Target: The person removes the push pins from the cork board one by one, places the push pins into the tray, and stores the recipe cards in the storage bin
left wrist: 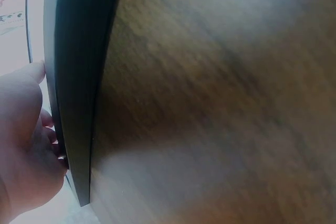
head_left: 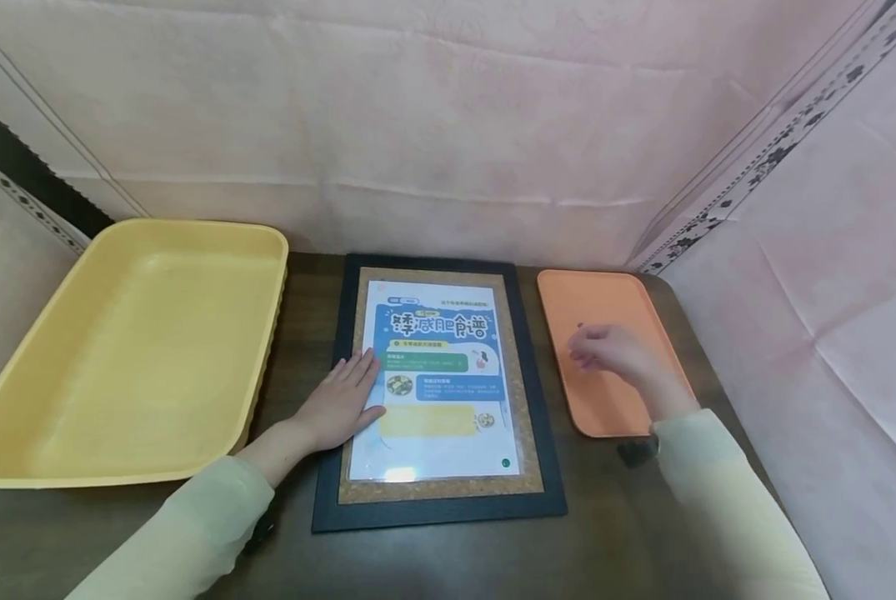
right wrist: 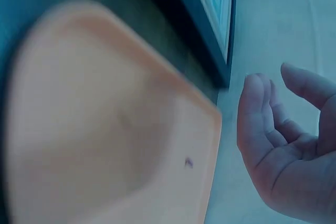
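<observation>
A black-framed cork board (head_left: 533,450) lies on the dark table with a printed sheet (head_left: 436,454) on it. The left hand (head_left: 338,400) rests flat on the sheet's left edge, fingers spread; in the left wrist view the hand (left wrist: 23,140) is beside the black frame (left wrist: 79,77). Over the orange tray (head_left: 605,412) hovers the right hand (head_left: 613,350). Its thumb and curved fingers stand apart in the right wrist view, with nothing seen between them. A tiny purple item (right wrist: 189,162) lies on the tray, too small to identify.
A large yellow tray (head_left: 140,367) stands to the left of the board. Pale pink cloth (head_left: 448,142) hangs behind and at the sides. On the sheet's lower right corner is a small green round spot (head_left: 505,462), either a pin or print.
</observation>
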`<state>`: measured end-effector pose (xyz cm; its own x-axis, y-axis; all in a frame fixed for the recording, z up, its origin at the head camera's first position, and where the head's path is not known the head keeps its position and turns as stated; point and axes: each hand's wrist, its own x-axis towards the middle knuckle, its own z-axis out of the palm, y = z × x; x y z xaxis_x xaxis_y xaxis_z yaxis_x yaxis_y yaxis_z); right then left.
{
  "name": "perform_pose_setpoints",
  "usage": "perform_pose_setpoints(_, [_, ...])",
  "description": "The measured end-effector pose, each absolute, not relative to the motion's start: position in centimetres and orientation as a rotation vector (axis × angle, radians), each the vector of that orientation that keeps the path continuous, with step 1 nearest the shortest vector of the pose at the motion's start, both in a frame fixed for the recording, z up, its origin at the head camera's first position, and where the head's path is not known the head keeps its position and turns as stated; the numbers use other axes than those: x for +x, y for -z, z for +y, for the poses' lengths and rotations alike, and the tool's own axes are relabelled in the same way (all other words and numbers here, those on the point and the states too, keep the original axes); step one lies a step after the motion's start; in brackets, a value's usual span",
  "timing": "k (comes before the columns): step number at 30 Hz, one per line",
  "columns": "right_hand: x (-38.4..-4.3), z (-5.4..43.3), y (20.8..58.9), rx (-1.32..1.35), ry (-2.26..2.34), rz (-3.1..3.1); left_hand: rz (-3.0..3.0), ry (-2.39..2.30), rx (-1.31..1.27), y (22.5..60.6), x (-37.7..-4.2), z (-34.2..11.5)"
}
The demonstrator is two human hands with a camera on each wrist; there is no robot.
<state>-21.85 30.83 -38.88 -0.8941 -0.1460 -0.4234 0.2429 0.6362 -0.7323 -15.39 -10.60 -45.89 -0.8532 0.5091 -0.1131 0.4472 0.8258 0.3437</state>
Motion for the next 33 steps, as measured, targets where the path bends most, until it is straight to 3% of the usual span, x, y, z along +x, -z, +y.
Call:
perform_pose_setpoints(15, [-14.6,24.5,41.8,-0.194,1.058,2.2,2.81,-0.453,0.746,46.0,-15.4,-10.6])
perform_pose_setpoints(33, [-11.4,21.6,42.9,-0.207,0.865,2.366,2.805,-0.46,0.743,45.6,-15.4,-10.7])
